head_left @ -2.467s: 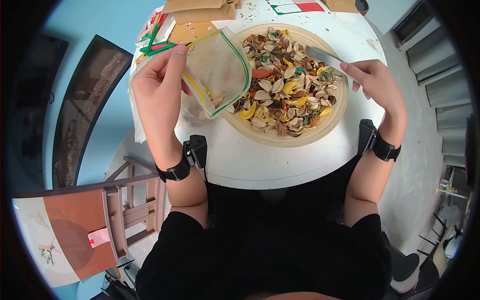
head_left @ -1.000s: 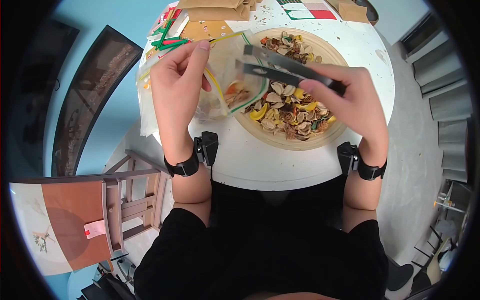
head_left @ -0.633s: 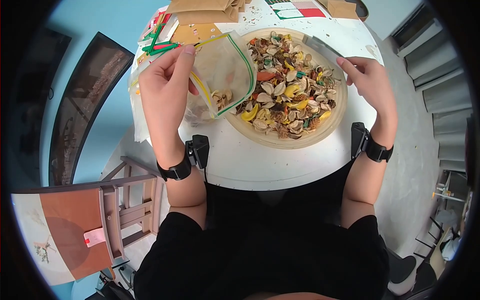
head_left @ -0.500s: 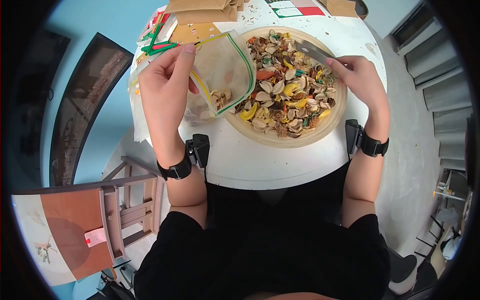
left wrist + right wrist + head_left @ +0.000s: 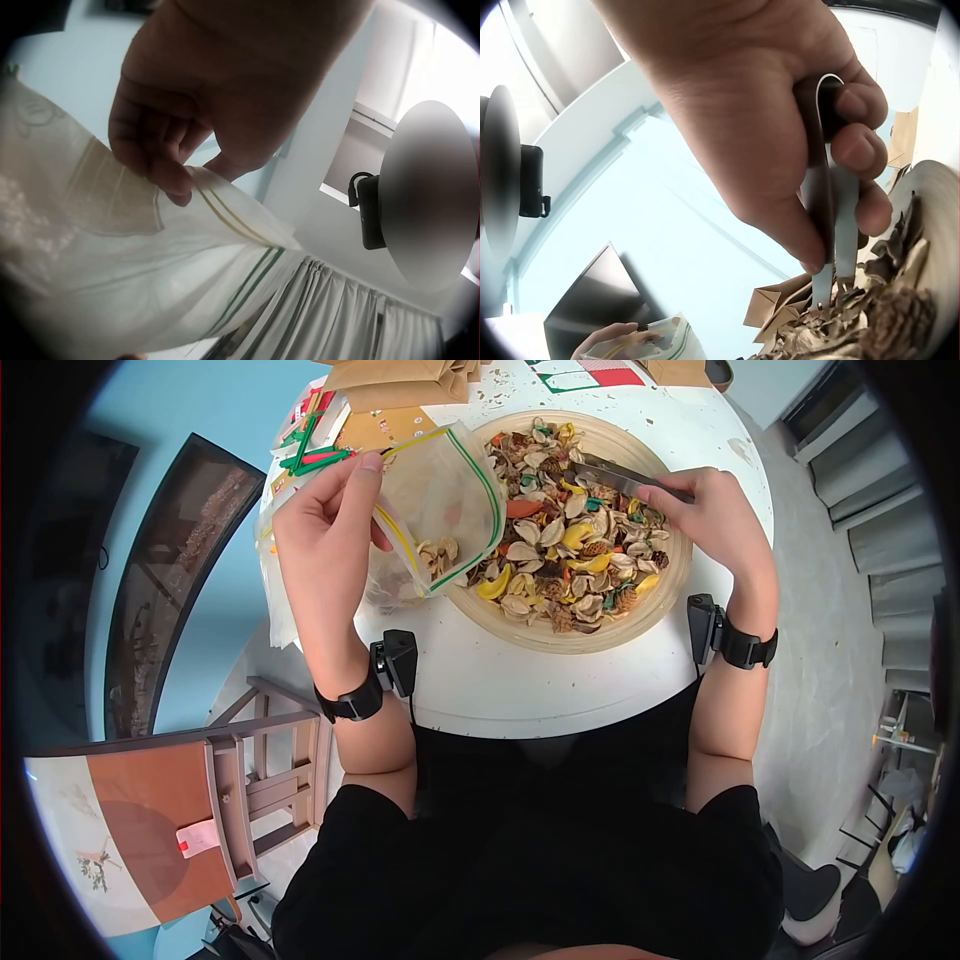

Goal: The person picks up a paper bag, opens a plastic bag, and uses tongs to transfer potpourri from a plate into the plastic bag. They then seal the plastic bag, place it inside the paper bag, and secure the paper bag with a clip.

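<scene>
My left hand [image 5: 325, 530] pinches the upper edge of a clear zip bag [image 5: 445, 485], thumb against fingertips. The bag has yellow and green zip lines, and its mouth gapes toward the plate; some dried petals show inside. In my right hand [image 5: 722, 525] is a pair of metal tongs [image 5: 618, 478], squeezed between thumb and fingers. The right wrist view shows the tips of the tongs [image 5: 845, 225] down among dried potpourri [image 5: 810, 337]. This potpourri, with pale petals, yellow and orange pieces and small cones, is heaped on a round wooden plate [image 5: 560, 646].
Brown paper bags [image 5: 395, 382] stand at the table's back left, near green and red sticks [image 5: 318, 458]. A red, white and green card [image 5: 590, 375] lies at the back. Crumbs dot the white tabletop [image 5: 500, 695]. A wooden chair [image 5: 275, 775] stands at the left.
One second ago the tongs were over the bag's mouth. My right hand has since swung right, then dipped the tongs into the potpourri. My left hand keeps its pinch on the bag.
</scene>
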`<state>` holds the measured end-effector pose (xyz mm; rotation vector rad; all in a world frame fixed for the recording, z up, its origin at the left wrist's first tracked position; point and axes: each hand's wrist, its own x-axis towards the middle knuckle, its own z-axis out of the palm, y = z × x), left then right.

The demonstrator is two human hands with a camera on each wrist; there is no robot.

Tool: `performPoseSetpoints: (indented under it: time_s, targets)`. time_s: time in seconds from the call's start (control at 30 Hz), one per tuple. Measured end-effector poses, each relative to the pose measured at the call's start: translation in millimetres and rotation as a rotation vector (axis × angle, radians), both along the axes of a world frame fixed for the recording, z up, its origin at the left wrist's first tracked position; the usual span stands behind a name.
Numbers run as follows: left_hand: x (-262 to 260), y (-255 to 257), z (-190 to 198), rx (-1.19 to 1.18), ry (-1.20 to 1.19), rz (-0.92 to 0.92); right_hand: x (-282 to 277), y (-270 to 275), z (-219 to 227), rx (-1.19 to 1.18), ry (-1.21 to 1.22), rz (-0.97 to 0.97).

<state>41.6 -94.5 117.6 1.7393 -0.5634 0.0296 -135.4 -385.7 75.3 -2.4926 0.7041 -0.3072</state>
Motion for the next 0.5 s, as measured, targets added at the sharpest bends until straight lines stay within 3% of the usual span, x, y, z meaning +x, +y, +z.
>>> performPoseSetpoints:
  time_s: [0.23, 0.5]
  targets:
    - [0, 0, 0, 0.005, -0.007, -0.003, -3, 0, 5, -0.006, -0.005, 0.019]
    - [-2, -3, 0, -0.009, 0.005, -0.012, -9, 15, 19, 0.170, -0.345, 0.088]
